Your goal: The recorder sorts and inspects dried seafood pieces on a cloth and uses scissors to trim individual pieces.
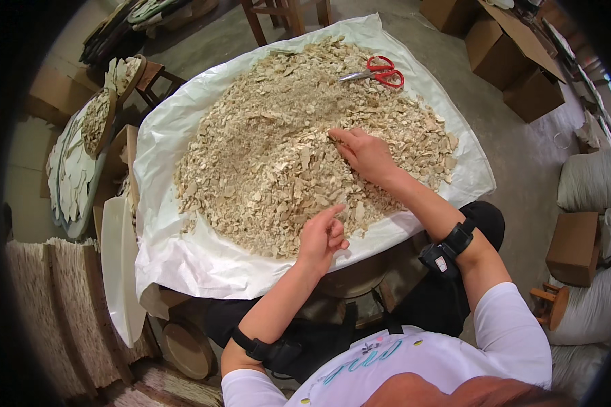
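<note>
A heap of pale dried flakes (299,149) is spread on white sheeting (183,258). The flakes are touched by the right hand (366,154), fingers flat, and the left hand (321,237), forefinger extended. They seem light and brittle, best pinched singly.

Brown cardboard boxes (516,61) stand top right, another (574,247) at right.

A: From where does the single head view look?

B: From above, on the person's head, facing steeply down onto a white sheet (183,258) heaped with pale flakes (278,156) at frame centre.

A: How near?

B: Close: both forearms enter from the lower edge, with the left hand (321,235) and right hand (365,153) mid-frame. Fisheye bending curves the floor and cardboard boxes (516,64) toward the dark rim. No second view is supplied.
</note>
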Tool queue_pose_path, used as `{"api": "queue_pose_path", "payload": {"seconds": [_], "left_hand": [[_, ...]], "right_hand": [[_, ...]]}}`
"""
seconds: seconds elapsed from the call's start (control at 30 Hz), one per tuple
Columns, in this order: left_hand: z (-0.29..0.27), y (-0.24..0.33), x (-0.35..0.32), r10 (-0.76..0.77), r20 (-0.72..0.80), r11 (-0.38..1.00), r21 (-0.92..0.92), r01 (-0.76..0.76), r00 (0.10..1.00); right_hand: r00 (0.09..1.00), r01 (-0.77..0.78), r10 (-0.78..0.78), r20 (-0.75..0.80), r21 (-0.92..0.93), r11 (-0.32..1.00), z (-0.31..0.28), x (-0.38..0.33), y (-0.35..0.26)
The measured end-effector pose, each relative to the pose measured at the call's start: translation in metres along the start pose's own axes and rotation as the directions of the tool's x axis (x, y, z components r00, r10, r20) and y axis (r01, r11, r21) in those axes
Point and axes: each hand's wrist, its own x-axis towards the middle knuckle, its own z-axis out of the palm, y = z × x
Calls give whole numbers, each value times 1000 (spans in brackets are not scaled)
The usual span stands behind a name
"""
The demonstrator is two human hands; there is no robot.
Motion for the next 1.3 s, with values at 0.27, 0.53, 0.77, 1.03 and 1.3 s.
{"api": "queue_pose_path", "payload": {"seconds": [0.27,0.53,0.77,1.03,1.3], "left_hand": [[-1,0,-2,9,32,1000,-5,-9,999],[-3,6,-3,58,59,998,20,-59,997],[2,8,-5,305,0,952,9,-305,952],[9,12,-2,366,-103,925,151,-349,925],[6,11,2,457,-84,838,375,-397,885]], "right_hand": [[1000,8,-7,26,-43,999,1,-2,7],[992,-64,96,-86,316,947,-10,-7,12],[762,-618,205,614,598,510,-48,-36,-39],[795,-565,149,588,626,537,-42,-47,-39],[801,-550,141,582,621,559,-41,-38,-39]]}}
